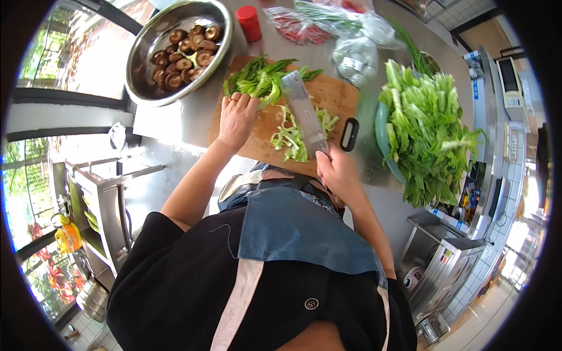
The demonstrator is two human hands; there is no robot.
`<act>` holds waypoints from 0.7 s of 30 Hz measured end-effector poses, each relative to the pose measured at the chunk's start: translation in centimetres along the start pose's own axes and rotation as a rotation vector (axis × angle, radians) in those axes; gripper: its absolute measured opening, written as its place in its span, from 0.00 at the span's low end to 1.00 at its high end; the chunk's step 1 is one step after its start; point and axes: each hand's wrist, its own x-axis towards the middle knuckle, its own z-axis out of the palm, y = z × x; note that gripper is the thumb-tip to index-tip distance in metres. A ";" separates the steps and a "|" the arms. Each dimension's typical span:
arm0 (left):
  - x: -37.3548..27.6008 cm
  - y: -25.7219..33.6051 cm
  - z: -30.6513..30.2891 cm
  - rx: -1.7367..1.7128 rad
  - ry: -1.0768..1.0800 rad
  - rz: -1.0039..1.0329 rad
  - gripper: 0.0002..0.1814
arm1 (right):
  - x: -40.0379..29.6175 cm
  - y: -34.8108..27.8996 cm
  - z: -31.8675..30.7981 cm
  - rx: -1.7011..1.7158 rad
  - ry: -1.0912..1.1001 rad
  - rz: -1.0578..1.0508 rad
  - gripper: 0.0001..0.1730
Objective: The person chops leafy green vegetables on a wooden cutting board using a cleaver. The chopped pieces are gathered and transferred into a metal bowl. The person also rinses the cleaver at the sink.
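Note:
My right hand grips the handle of a broad cleaver, its blade pointing away from me over the wooden cutting board. With curled fingers, my left hand presses on a bunch of leafy greens at the board's left side. Cut pale-green pieces lie on the board around the blade, and the blade covers some of them. A black-rimmed handle opening is set in the board's right edge.
A steel bowl of shiitake mushrooms stands back left, beside a red-lidded container. Plastic bags of vegetables lie at the back. On the right, a green-rimmed basin is heaped with lettuce-like greens.

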 end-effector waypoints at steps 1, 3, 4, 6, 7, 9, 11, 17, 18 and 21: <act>-0.1 -1.2 0.1 0.018 0.000 0.007 0.14 | 1.0 -0.2 1.3 -0.048 0.002 -0.029 0.14; -0.3 -3.4 0.3 0.053 -0.002 0.022 0.14 | 3.1 0.0 4.2 -0.141 0.005 -0.086 0.14; -0.4 -4.3 0.5 0.040 -0.036 0.008 0.14 | 3.7 -1.2 4.9 -0.120 -0.039 -0.032 0.15; -0.3 -5.6 1.0 0.027 -0.048 0.028 0.13 | 5.3 -1.0 6.7 -0.190 -0.028 -0.053 0.16; -0.3 -5.9 1.3 0.017 -0.054 0.042 0.13 | 5.8 -1.0 7.4 -0.224 -0.018 -0.061 0.16; -0.4 -6.2 1.8 0.007 -0.081 0.034 0.12 | 6.2 -1.5 8.4 -0.263 0.001 -0.048 0.16; -0.5 -5.9 1.6 -0.043 -0.099 0.014 0.11 | 6.4 -2.0 9.2 -0.308 0.024 -0.020 0.15; -0.5 -5.2 -0.7 -0.577 -0.026 -0.368 0.13 | 6.9 -0.6 9.7 -0.168 0.105 -0.046 0.14; -0.2 -5.6 -1.1 -0.787 -0.079 -0.527 0.14 | 6.4 -1.0 9.2 -0.117 0.098 -0.023 0.12; -0.3 -6.5 -2.0 -1.764 -0.207 -0.888 0.16 | 4.3 -3.4 7.5 -0.087 0.159 -0.093 0.11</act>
